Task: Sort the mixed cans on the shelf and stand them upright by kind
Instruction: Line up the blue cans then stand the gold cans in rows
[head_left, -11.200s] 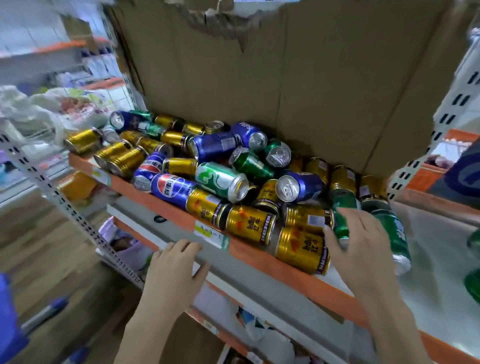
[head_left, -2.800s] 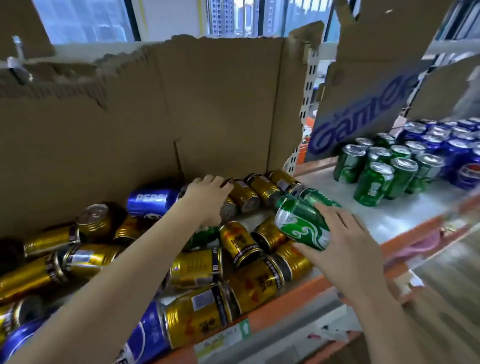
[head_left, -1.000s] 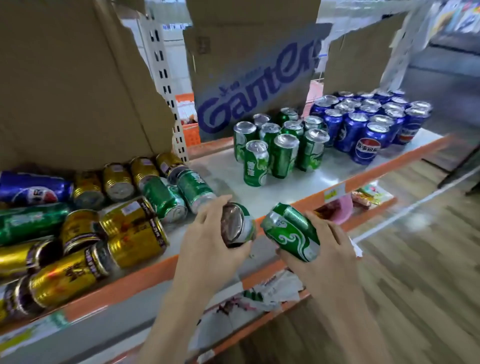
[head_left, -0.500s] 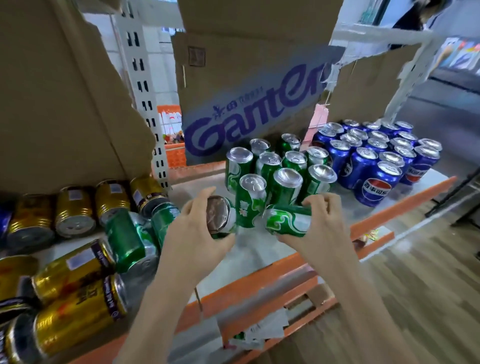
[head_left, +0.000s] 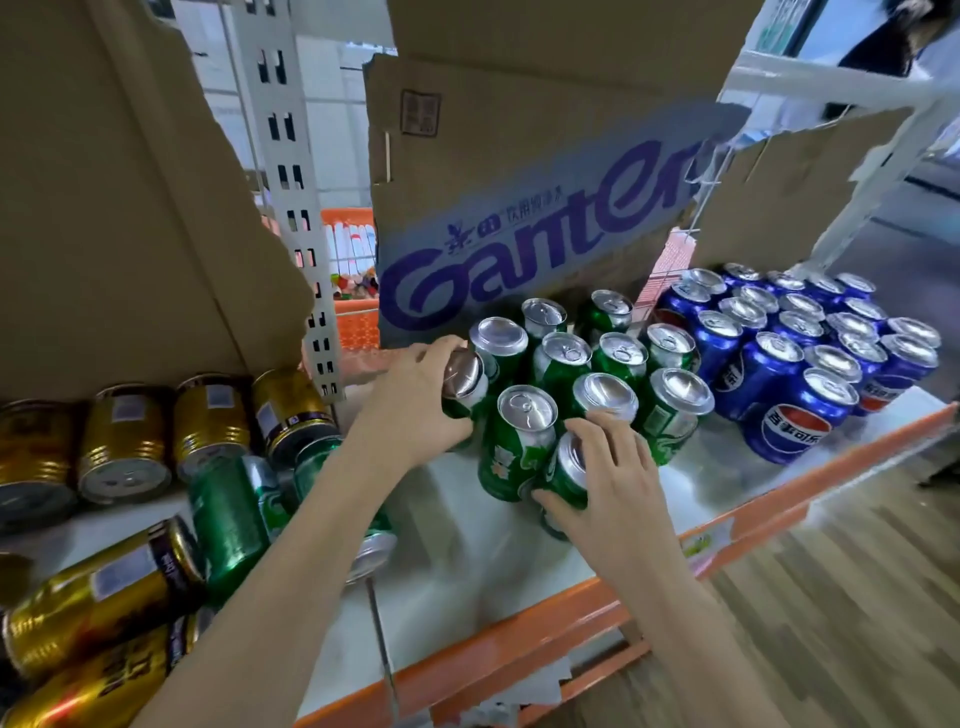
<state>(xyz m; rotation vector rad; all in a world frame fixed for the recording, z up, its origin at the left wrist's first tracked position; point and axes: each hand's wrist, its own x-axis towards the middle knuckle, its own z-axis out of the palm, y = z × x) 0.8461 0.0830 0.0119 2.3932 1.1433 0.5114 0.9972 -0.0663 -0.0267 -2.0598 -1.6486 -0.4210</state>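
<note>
On the white shelf with an orange edge (head_left: 519, 597), upright green drink cans (head_left: 618, 358) stood clustered. The left hand (head_left: 415, 400) grasped one green can (head_left: 465, 387) at the cluster's left; the right hand (head_left: 608, 483) grasped another (head_left: 566, 467) at its front.

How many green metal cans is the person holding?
2: a tilted can in the left hand, another can in the right hand, both beside the upright green cans.

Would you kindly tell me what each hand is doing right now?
Left hand: grips a green can.
Right hand: grips another green can.
</note>
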